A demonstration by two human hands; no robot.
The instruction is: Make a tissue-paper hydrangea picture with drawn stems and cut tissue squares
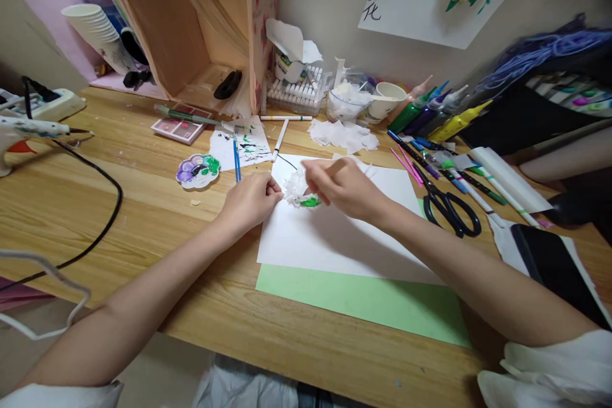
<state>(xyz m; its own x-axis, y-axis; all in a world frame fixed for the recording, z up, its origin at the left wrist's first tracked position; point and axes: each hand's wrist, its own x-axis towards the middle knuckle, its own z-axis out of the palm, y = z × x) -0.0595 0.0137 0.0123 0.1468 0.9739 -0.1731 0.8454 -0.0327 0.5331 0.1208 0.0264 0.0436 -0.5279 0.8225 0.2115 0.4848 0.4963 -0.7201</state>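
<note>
Basically, head view: crumpled white paper flower [295,189] sits at upper L part of white sheet [329,248], btwn the 2 hands, w/ a green patch [310,202] at its lower R edge. L hand [254,203] is just beside the flower at the sheet's L edge, fingertips drawn together, narrow; can't tell if they pinch anything. R hand [345,189] is over the flower's R side, fingers curled & blurry, so can't tell grip width or contents. Green sheet [368,307] lies partly under white one; black scissors [452,210] to the R, paint palette [197,171] to the L
</note>
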